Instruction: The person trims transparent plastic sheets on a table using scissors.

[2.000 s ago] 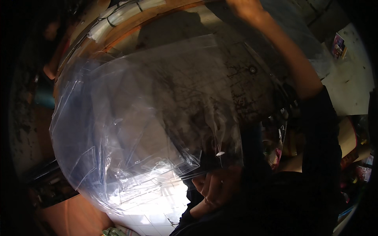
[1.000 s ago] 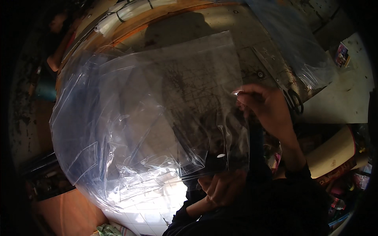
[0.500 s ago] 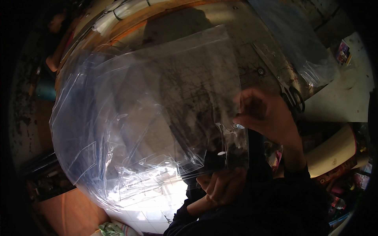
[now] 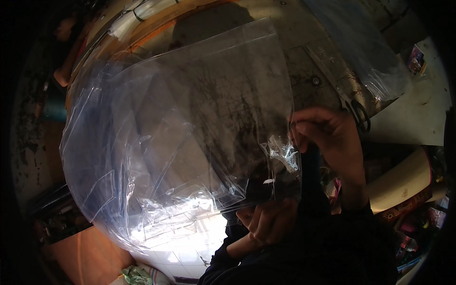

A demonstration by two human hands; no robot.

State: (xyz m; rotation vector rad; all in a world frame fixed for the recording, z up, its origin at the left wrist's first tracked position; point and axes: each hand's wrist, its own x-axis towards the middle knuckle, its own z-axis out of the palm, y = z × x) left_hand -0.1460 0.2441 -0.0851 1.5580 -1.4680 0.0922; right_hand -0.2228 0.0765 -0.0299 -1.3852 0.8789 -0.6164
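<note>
A large sheet of clear plastic [image 4: 190,118] spreads over the worktable, wrinkled and glossy along its near side. My left hand [image 4: 268,221] is closed on the plastic's near edge at the lower middle. At the right edge of the sheet, my right hand [image 4: 327,135] pinches the plastic between thumb and fingers. Beside those fingers a crumpled, shiny patch of the plastic catches the light. Large scissors [image 4: 360,115] with dark handles lie just beyond my right hand, their blades pointing away.
More clear plastic [image 4: 380,71] lies at the far right, by a pale board [image 4: 418,114]. A rolled cream sheet [image 4: 403,180] sits near the right side. An orange-brown panel [image 4: 88,256] is at lower left. Another person's arm [image 4: 71,61] shows at far left.
My right hand's fingers have closed from an open curl into a pinch at the sheet's right edge. The sheet's far right corner has shifted slightly away. My left hand has stayed nearly still.
</note>
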